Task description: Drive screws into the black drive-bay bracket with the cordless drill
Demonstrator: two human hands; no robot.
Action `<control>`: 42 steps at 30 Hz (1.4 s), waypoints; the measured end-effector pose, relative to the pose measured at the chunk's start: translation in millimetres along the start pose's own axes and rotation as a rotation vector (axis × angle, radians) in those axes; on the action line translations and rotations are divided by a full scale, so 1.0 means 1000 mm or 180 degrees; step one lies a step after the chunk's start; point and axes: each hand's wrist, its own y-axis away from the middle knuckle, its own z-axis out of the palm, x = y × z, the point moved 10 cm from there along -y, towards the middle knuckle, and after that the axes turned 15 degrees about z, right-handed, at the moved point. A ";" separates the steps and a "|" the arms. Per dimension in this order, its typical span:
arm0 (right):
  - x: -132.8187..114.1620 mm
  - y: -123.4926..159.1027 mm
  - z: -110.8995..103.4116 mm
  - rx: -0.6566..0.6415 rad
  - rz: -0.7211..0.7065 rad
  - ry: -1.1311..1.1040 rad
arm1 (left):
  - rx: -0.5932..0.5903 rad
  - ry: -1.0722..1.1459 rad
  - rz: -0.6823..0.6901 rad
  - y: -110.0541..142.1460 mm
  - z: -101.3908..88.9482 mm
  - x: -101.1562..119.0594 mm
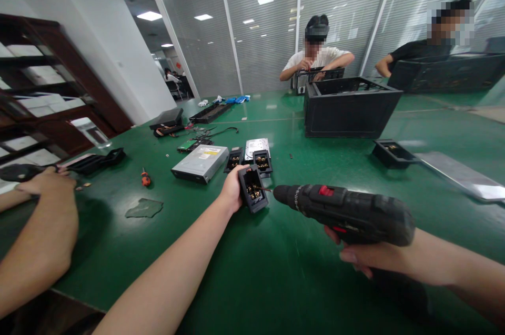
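Note:
My left hand (232,190) grips a small black box (258,203) by its left side, tilted so its open face shows brass-coloured fittings inside. In my right hand (365,259) is a black cordless drill (343,210) with red switches, its fingers wrapped round the handle. The drill's thin bit points left into the box's opening; whether the tip touches a fitting I cannot tell. Just behind my left hand stand two similar black boxes, one on the left (234,159) and one on the right (262,161), beside a silver hard drive (256,146).
Left of the boxes lie an optical drive (201,163), an orange screwdriver (145,177) and a dark green scrap (144,208). A co-worker's arm (43,235) reaches in at left. A black computer case (349,111), another black box (394,153) and a metal panel (463,174) stand to the right.

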 end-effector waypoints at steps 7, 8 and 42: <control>0.001 0.003 -0.001 0.0023 0.0019 0.0085 | 0.0025 -0.0003 -0.0030 -0.001 -0.002 -0.002; 0.002 0.003 -0.001 0.0029 0.0013 0.0090 | 0.0040 0.0004 -0.0033 -0.001 -0.002 -0.002; -0.002 0.002 0.001 -0.0007 0.0012 0.0100 | 0.0021 -0.0011 -0.0062 0.001 0.000 -0.001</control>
